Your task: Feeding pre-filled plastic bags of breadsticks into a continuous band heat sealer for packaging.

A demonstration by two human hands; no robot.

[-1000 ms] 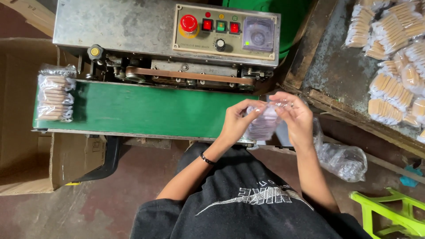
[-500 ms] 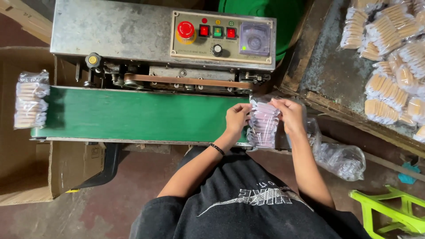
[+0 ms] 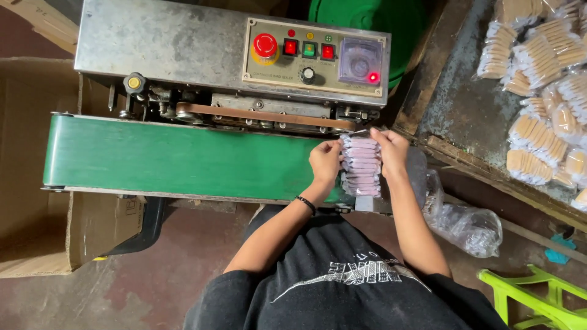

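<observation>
A clear bag (image 3: pixel 361 166) of stacked pale wafers is held right of the frame's centre, at the right end of the green belt (image 3: pixel 165 159). Its top left corner is pinched by the left hand (image 3: pixel 326 162), and its top right corner by the right hand (image 3: pixel 390 150); each grip is narrow, closed on the bag's upper edge. The bag is laid flat on the belt with its top edge set just beside the brown sealing band (image 3: pixel 263 115) of the steel machine (image 3: pixel 165 46). A control panel (image 3: pixel 315 55) with a red round button, small lit switches and a dial is seen in the upper middle. A black band is worn on the left wrist. Filled bags (image 3: pixel 541 79) are piled on the desk (image 3: pixel 465 104) at the upper right. Crumpled clear plastic (image 3: pixel 468 227) is seen below them at the right, and a cardboard box (image 3: pixel 30 177) at the left edge. A green plastic stool (image 3: pixel 538 299) is seen at the lower right corner.
</observation>
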